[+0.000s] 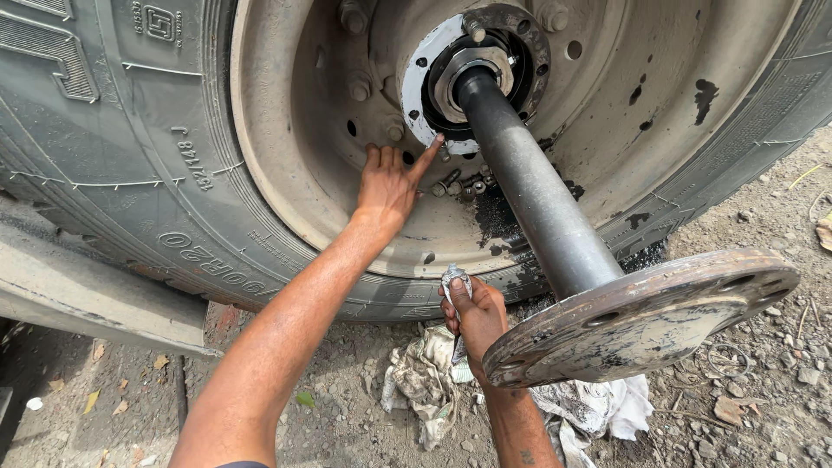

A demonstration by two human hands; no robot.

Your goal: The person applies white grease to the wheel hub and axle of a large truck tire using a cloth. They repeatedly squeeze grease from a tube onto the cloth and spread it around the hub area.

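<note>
Now left hand fingertip on hub flange, right hand around tube.

- An outdoor, roadside sort of vehicle repair spot, judged from the big truck wheel.
- An axle shaft sticks half out of the wheel's hub.
- Loose bolts lie inside the wheel's rim.
- Below the wheel: bare gravel ground, oil stains and dirty rags.
</note>
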